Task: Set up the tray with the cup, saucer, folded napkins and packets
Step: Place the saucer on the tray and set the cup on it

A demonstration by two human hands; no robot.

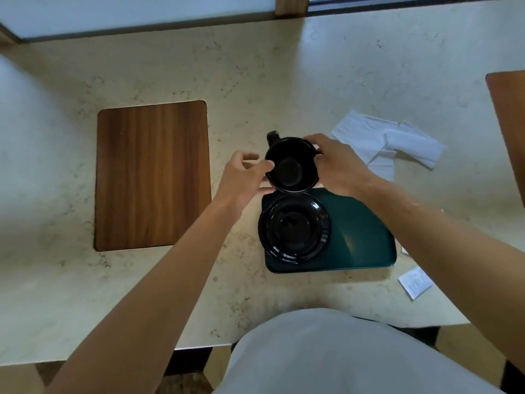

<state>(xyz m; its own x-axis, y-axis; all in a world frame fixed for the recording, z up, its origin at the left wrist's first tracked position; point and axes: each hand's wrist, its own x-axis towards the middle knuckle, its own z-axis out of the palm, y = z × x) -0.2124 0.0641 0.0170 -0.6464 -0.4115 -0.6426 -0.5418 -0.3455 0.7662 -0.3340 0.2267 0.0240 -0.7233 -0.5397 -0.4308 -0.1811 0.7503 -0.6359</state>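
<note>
You are holding the black cup [291, 165] between both hands: your left hand [243, 177] is pressing its near-left rim with thumb and fingers, and your right hand [339, 165] is closing around its right side. The cup is sitting at the far edge of the green tray [360, 234], just beyond the black saucer [294, 228], which is resting on the tray's left half. This looks like the cup-placing step; next you are likely needing to centre it on the saucer. The napkins [386, 143] and a packet [415, 282] are waiting off the tray on the counter [255, 81].
</note>
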